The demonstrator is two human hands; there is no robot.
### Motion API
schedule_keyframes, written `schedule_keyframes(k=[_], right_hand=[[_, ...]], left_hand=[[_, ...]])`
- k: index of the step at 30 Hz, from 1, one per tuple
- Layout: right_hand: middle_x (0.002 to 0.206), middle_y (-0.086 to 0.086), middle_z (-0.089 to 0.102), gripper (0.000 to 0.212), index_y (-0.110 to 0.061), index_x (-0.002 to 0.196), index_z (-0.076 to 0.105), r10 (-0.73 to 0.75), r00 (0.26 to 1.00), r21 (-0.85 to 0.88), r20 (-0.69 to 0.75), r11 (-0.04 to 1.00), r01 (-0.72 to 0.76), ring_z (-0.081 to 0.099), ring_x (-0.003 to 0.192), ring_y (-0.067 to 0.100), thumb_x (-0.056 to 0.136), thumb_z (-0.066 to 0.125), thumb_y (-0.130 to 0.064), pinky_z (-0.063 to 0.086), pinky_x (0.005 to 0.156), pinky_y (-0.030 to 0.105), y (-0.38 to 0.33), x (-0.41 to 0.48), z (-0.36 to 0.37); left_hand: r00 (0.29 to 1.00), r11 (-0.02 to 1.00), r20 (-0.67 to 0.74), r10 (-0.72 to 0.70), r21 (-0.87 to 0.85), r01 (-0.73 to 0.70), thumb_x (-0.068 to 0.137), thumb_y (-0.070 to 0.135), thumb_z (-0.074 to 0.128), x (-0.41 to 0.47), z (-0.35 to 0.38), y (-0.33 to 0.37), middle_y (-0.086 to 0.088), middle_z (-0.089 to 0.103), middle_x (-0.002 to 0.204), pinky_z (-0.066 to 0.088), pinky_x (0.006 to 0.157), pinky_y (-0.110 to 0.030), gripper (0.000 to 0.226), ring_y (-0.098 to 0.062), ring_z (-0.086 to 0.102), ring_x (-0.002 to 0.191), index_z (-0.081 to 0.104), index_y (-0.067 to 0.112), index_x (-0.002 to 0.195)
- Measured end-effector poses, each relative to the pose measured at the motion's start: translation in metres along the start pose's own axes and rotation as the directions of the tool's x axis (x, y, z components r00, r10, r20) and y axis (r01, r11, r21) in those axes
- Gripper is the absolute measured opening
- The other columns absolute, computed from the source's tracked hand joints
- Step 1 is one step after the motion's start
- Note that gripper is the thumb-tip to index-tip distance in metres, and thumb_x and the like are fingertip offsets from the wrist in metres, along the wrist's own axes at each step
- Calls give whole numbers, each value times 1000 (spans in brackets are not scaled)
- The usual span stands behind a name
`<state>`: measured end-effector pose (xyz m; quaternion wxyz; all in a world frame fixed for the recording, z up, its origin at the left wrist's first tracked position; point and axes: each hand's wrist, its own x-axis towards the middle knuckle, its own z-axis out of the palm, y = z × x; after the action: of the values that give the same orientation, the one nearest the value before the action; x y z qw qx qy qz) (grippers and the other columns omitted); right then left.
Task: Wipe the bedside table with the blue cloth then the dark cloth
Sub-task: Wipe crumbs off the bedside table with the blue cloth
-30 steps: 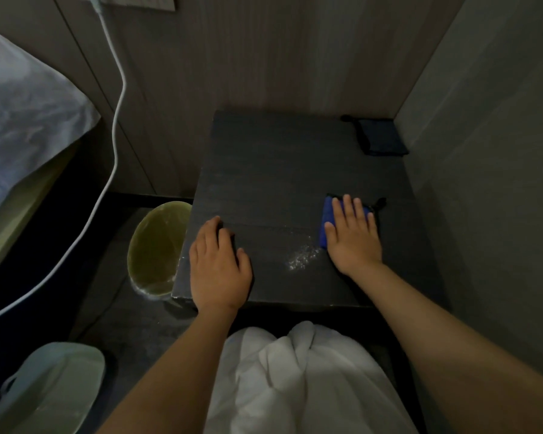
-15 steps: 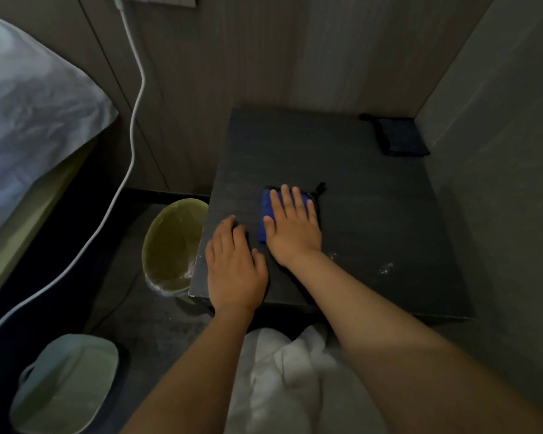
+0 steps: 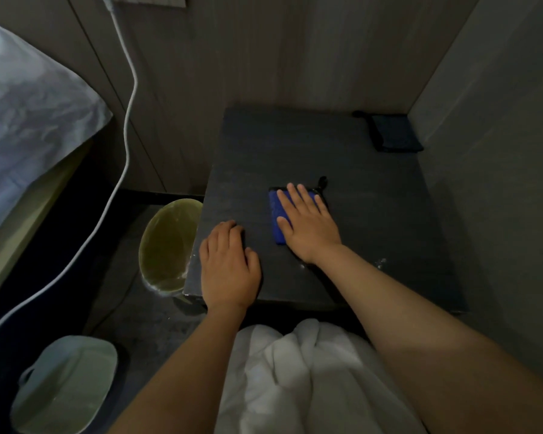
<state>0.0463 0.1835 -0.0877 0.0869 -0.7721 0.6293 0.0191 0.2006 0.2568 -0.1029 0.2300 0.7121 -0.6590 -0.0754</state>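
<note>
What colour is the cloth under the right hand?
Bright blue, with a dark edge and loop; the cloth lies flat under the right hand, head view.

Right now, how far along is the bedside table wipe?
Mid first pass. The right hand presses the blue cloth flat on the bedside table; the left hand rests at its front-left edge. White specks remain near the front right. The dark cloth lies untouched in the back-right corner, so the second wipe is left.
</note>
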Motion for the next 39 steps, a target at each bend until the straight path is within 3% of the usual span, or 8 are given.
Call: schedule_keyframes(k=[9, 16, 28, 36, 39], right_hand=[[161, -3, -9, 57, -24, 153, -2, 262, 965, -25, 10, 965, -262, -9, 148, 13, 102, 18, -40, -4, 120, 35, 99, -33, -10], [161, -2, -8, 57, -23, 153, -2, 379, 926, -30, 3, 925, -378, -8, 148, 14, 102, 17, -40, -3, 120, 36, 142, -62, -12], [161, 0, -7, 55, -21, 153, -1, 428, 904, -28, -22, 903, -428, -7, 149, 15, 103, 20, -31, -2, 120, 36, 160, -117, 0], [161, 1, 0, 76, -20, 153, 4, 436, 897, -55, -70, 896, -440, -2, 149, 18, 82, -6, -45, -1, 119, 37, 140, -147, 16], [162, 2, -1, 67, -19, 153, 2, 459, 886, -45, -70, 885, -463, -3, 149, 18, 90, 2, -40, -1, 119, 38, 136, -145, 14]], left_hand=[[1000, 1000, -2, 9, -4, -9, 86, 27, 41, 0, 0, 0, -6, 51, 131, 29, 109, -43, 36, -24, 41, 126, 53, 12, 116], [1000, 1000, -10, 6, -12, -6, 86, 22, 47, -1, -1, 1, -8, 51, 131, 30, 108, -44, 30, -26, 42, 125, 54, 12, 115], [1000, 1000, -4, -3, 4, 3, 86, 20, 50, 0, -2, 3, -9, 51, 130, 29, 108, -45, 31, -28, 42, 124, 54, 9, 115], [1000, 1000, -11, 0, -4, 0, 86, 21, 48, -1, -3, 3, -10, 51, 130, 28, 108, -46, 32, -29, 41, 125, 54, 9, 115], [1000, 1000, -18, 6, -4, -6, 84, 20, 48, -1, -3, 4, -10, 52, 129, 28, 108, -46, 33, -29, 42, 124, 54, 8, 114]])
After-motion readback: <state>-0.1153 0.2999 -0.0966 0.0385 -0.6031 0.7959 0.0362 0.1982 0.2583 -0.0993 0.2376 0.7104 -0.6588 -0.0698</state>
